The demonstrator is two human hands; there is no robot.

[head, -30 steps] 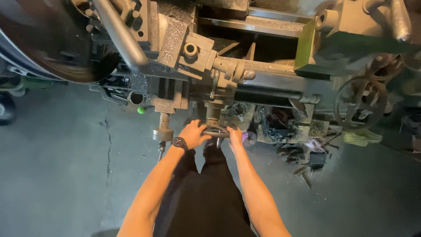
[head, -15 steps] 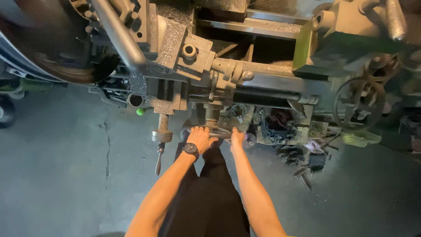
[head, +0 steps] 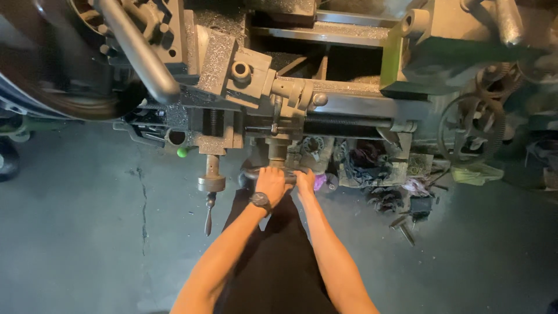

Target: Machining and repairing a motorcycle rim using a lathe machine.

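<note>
Both hands sit closer together on the handwheel (head: pixel 268 173) than a moment ago: left hand (head: pixel 271 184) wraps its rim, right hand (head: pixel 304 181) clasps beside it, mid-turn.

A dark grey round metal handwheel (head: pixel 261 174) sits at the front of the lathe carriage, directly below a short cylindrical metal shaft. Its rim lies roughly horizontal as seen from above, largely covered by both hands. Only the left arc of the rim shows.
</note>
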